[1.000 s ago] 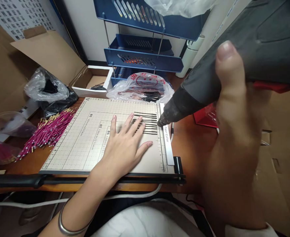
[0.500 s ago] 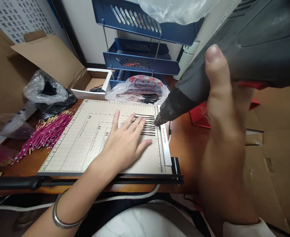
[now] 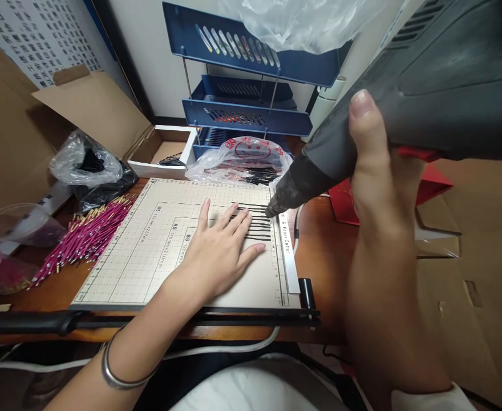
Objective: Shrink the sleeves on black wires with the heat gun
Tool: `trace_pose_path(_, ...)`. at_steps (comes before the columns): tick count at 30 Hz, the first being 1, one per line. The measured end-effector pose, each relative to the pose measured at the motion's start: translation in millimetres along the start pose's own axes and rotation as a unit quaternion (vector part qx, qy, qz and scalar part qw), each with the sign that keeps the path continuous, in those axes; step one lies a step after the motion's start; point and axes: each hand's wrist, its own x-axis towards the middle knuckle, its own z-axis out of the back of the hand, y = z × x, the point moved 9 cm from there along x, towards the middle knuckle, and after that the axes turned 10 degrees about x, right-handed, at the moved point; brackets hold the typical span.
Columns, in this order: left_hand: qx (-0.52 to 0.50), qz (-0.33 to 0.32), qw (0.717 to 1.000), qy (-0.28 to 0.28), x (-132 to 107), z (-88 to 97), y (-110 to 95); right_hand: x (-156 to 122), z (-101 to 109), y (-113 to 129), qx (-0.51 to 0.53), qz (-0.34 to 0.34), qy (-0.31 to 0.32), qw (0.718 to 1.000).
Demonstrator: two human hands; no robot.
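Note:
My left hand [image 3: 217,251] lies flat with fingers spread on the paper cutter board [image 3: 144,262]. Its fingertips rest on a row of thin black cords [image 3: 258,228] laid side by side, partly hidden under the fingers. In my right hand [image 3: 375,154] is a grey heat gun [image 3: 439,97] with a red trigger, gripped around its handle. The gun's black nozzle [image 3: 291,184] slants down to the left, its tip at the right ends of the cords. Whether the tip touches them I cannot tell.
Pink cords with gold tips [image 3: 90,234] pile up left of the board, beside clear plastic cups [image 3: 15,225]. Behind stand an open carton [image 3: 159,168], a plastic bag [image 3: 238,160] with black cords and a blue rack [image 3: 251,114]. The cutter's black handle [image 3: 24,322] runs along the front.
The whole scene sits slightly lower in view, as the camera has shifted. My left hand stays on the cords, and the nozzle tip stays near their ends.

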Motion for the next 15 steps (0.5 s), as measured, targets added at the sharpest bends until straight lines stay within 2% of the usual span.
trace_pose_path(4, -0.005, -0.01, 0.999, -0.042, -1.2, 8.5, -0.9, -1.2, -1.6, 0.2, -0.006, 0.006, -0.003, 1.0)
trace_pose_path(9, 0.022, 0.018, 0.99, -0.14, 1.2, 38.3, 8.8, 0.4, -1.6, -2.2, -0.025, 0.019, -0.007, 0.999)
trace_pose_path(12, 0.026, 0.06, 0.987, -0.15, 2.1, 49.6, 18.5, 0.6, 0.0, -3.2, -0.017, 0.011, -0.014, 1.0)
trace_pose_path(15, 0.03, 0.063, 0.986, -0.149, 0.1, 51.8, 15.8, 0.6, 0.7, -2.9, 0.006, 0.005, -0.018, 1.0)
